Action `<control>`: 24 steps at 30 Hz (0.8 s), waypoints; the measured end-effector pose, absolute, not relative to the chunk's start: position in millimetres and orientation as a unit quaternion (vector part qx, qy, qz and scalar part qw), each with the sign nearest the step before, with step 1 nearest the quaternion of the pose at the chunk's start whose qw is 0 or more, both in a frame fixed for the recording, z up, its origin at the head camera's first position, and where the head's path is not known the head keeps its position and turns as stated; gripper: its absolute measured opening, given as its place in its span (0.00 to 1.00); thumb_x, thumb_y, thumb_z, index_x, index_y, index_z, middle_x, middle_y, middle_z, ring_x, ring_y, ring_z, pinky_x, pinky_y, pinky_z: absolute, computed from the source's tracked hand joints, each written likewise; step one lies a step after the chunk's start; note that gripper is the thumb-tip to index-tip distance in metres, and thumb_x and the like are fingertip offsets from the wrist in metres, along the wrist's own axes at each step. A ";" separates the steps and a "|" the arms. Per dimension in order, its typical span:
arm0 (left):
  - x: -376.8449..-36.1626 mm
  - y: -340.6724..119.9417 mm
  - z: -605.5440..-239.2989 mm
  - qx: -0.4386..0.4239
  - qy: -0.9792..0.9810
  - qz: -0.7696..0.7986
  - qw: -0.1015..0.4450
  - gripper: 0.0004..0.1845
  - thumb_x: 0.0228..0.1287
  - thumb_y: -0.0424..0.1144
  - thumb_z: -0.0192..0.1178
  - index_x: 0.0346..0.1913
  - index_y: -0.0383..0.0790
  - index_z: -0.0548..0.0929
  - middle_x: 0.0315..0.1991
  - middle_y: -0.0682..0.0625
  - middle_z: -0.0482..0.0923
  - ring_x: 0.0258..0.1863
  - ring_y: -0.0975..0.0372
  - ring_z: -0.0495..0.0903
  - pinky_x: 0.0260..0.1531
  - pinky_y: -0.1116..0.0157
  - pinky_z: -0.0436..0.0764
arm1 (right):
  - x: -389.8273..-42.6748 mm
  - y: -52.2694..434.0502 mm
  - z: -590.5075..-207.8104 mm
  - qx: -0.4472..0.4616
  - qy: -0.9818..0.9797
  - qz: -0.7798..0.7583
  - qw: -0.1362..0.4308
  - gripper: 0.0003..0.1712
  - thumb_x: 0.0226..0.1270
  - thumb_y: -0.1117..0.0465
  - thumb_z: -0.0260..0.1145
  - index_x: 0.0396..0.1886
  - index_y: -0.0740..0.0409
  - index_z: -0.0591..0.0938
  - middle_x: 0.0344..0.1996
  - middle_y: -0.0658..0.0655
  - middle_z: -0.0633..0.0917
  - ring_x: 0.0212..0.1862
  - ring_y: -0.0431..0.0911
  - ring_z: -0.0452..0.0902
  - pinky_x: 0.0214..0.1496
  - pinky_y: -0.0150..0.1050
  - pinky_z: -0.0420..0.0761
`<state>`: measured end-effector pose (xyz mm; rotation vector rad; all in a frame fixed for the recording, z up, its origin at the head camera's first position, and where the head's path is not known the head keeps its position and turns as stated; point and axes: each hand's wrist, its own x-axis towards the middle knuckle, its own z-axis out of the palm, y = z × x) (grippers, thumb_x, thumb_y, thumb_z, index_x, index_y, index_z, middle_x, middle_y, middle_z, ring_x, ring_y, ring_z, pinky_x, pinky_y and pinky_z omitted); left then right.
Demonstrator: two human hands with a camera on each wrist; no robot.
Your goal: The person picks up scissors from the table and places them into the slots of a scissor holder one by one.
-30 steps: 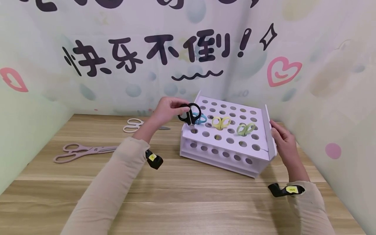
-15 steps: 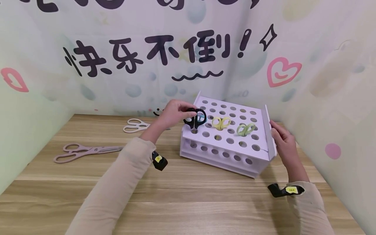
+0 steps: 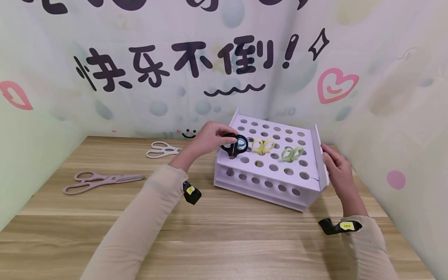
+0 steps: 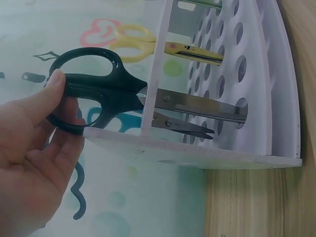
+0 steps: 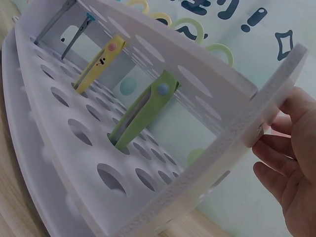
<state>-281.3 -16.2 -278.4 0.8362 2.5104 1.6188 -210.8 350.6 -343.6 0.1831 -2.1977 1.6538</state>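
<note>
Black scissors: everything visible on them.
The black scissors have two glossy, plastic-looking loops and closed, metallic blades joined by a round pivot. They stand roughly upright, handles up, blades through the front-left top hole of the pale rack, tips at a lower-panel hole. The left hand pinches one loop.
</note>
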 end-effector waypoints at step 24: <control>-284.1 -25.8 -282.3 0.266 0.794 0.546 0.034 0.16 0.55 0.33 0.65 0.48 0.34 0.82 0.42 0.45 0.81 0.35 0.61 0.77 0.36 0.69 0.76 | -210.0 349.8 -342.6 0.068 -0.780 0.591 0.195 0.24 0.69 0.60 0.55 0.64 0.60 0.68 0.51 0.40 0.74 0.48 0.32 0.70 0.41 0.19 0.72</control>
